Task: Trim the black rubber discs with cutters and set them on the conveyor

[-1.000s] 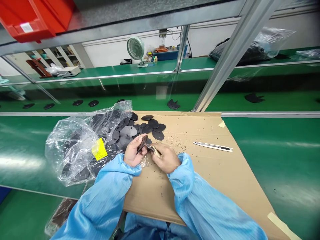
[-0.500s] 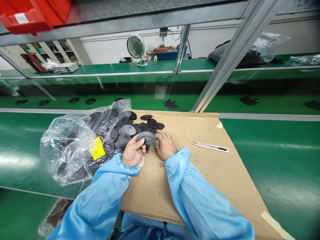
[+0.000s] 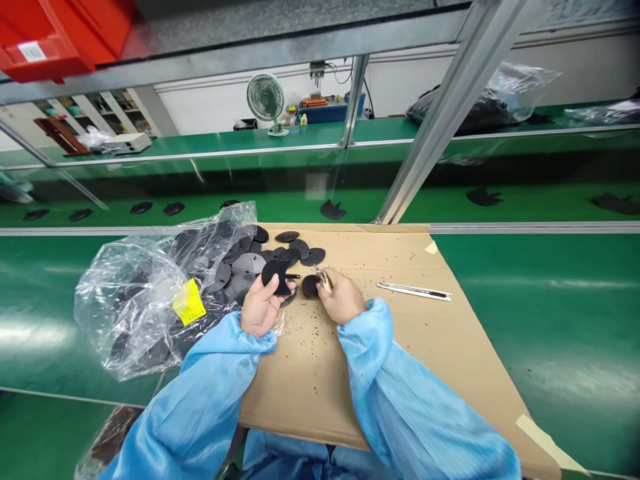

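My left hand [image 3: 260, 307] is closed on a black curved plastic part [image 3: 275, 275], thumb on its face. A short dark stem on the part points right. My right hand [image 3: 341, 295] is closed, with a small pale, shiny tool [image 3: 325, 280] showing between thumb and fingers; its kind is not clear. A dark round disc [image 3: 311, 286] lies just left of my right fingertips. Beyond my hands are several loose black oval discs [image 3: 299, 249] on the cardboard sheet [image 3: 380, 373]. Tiny dark scraps are scattered over it.
A clear plastic bag [image 3: 115, 293] of black discs with a yellow label [image 3: 190, 302] lies at left. A slim utility knife [image 3: 414, 291] rests at right on the cardboard. Behind are a metal post [image 3: 425, 127] and a green conveyor belt [image 3: 280, 212] carrying black parts.
My left hand has turned the black part so its flat face shows. My right hand has drawn away to the right, and the small shiny tool in it now shows. The view has shifted slightly.
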A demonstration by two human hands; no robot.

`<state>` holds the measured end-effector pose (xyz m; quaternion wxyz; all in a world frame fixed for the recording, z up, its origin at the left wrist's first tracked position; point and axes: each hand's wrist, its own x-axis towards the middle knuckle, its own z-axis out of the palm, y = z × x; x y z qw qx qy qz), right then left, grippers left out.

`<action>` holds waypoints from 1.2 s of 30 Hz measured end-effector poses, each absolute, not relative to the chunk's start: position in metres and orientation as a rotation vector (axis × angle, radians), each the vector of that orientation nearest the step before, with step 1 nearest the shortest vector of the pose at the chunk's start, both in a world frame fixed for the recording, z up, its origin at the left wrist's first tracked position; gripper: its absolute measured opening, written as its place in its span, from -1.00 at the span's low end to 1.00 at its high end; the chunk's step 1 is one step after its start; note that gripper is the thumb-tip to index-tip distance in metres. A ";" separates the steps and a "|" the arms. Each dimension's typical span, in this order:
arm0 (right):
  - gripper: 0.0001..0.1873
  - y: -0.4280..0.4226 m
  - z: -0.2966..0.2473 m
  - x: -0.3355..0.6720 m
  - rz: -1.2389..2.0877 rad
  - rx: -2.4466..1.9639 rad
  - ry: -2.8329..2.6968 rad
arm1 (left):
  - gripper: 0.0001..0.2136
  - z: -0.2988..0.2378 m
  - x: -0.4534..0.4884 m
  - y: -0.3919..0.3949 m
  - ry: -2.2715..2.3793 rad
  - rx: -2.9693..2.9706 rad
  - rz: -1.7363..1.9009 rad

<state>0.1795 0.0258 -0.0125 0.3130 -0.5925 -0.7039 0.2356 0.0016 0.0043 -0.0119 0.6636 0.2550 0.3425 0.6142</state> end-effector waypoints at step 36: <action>-0.57 0.005 -0.011 0.156 0.847 -1.103 -1.534 | -0.77 -0.020 0.007 -0.002 0.828 0.829 1.336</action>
